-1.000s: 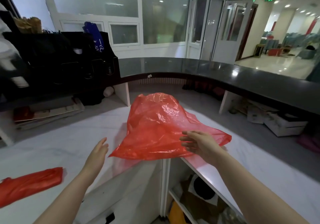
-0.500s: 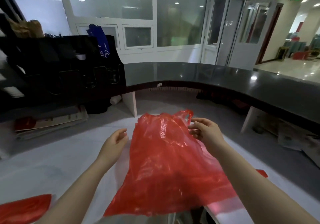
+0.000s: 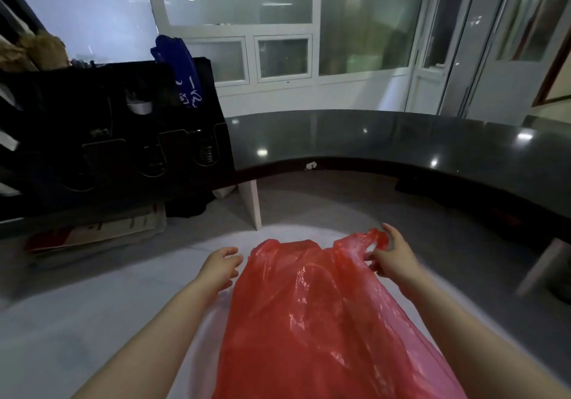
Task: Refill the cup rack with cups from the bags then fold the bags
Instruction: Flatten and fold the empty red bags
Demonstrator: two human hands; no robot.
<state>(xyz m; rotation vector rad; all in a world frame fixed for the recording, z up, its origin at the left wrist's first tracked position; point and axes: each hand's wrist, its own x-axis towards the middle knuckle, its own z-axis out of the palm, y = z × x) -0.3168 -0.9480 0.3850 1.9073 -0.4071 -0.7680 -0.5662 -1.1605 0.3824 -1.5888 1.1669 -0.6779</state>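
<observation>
Head view: with right hand (image 3: pixel 392 262) pinching a handle (image 3: pixel 375 239) of the red bag (image 3: pixel 309 321) on the white table (image 3: pixel 77 337) and left hand (image 3: pixel 221 267) loose, empty, just beside it, grab the bag's other side, pull flat, push air out, then fold.

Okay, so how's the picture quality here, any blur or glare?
Head view: wide-angle bends the counter and doors; bright glare specks on the counter and bag; forearms smear with motion blur; the dark rack at left loses detail.
</observation>
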